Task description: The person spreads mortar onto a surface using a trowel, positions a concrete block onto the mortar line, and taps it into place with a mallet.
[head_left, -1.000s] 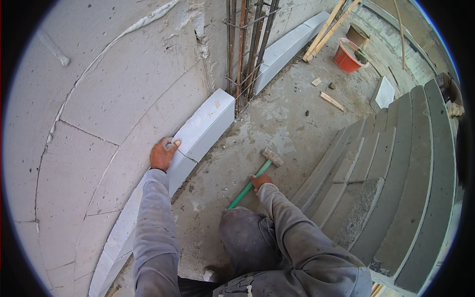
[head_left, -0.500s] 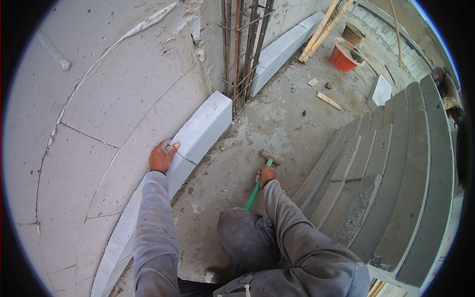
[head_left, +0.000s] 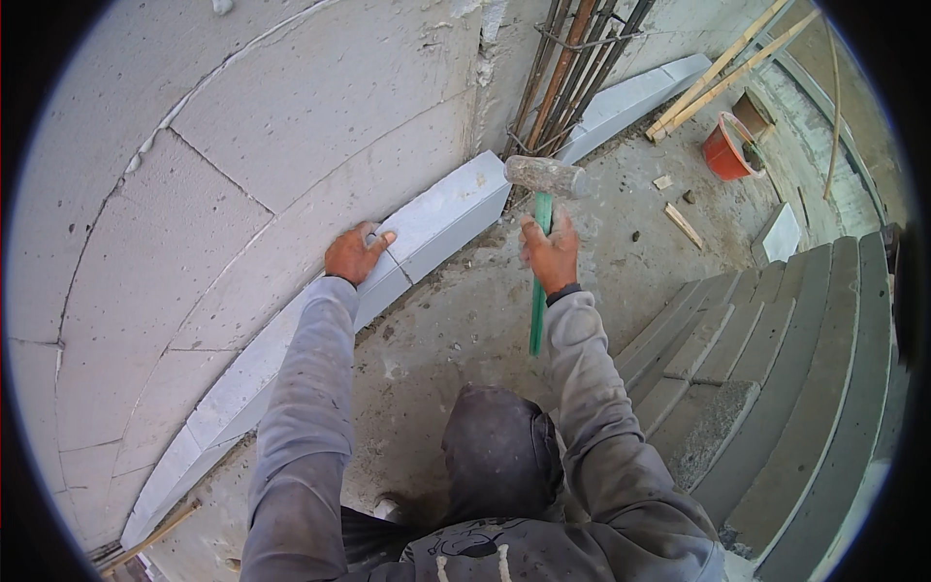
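Note:
My right hand [head_left: 551, 254] is wrapped round the green handle of a hammer [head_left: 546, 177]. Its blocky, dusty head is raised near the far end of a row of pale blocks. My left hand [head_left: 359, 254] lies on top of that row with thumb and fingers apart, beside the joint between two blocks; its fingertips on the wall side are partly hidden. The pale block [head_left: 448, 218] beyond the joint reaches to the steel bars. Behind the row, and against it, rises the grey block wall [head_left: 359, 136].
Upright rusty rebar [head_left: 574, 73] stands at the far end of the row. Stacked grey blocks [head_left: 795, 388] fill the right side. Farther off are an orange bucket [head_left: 727, 150], slanted timber [head_left: 727, 73], a loose pale block [head_left: 778, 236] and a wood scrap [head_left: 684, 225] on the concrete floor.
My right hand has lifted the hammer from low over the floor, up and toward the far end of the row. The left hand stays at the block joint. The whole view has shifted.

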Demonstrator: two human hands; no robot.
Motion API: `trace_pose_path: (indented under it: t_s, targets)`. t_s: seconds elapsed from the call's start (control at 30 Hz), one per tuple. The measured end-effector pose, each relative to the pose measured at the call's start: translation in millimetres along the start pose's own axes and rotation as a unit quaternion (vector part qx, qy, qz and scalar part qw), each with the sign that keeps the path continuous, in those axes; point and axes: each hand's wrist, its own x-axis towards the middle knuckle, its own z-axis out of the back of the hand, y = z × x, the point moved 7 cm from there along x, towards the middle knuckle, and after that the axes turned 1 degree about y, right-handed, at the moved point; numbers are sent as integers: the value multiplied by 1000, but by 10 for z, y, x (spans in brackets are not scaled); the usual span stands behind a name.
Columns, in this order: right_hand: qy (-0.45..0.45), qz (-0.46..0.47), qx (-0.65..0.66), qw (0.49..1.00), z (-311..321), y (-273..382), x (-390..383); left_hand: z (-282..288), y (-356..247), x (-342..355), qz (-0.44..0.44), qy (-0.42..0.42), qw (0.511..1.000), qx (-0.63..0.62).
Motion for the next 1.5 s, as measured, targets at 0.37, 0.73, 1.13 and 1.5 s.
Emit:
trace_pose_path:
  t_s: [0.37, 0.73, 1.13, 1.5]
  targets:
    - [98, 175, -233, 952, -608, 794, 320, 17, -60, -1, 8, -1, 1000, 3]
    - [181, 44, -415, 890, -759, 171, 289, -14, -87, -29, -11, -30, 999, 6]
    - [188, 7, -399, 898, -776, -227, 501, -10, -158, 10, -13, -34, 999, -7]
    - [137, 21, -336, 932, -769, -29, 363, -31, -71, 25, -21, -34, 999, -16]
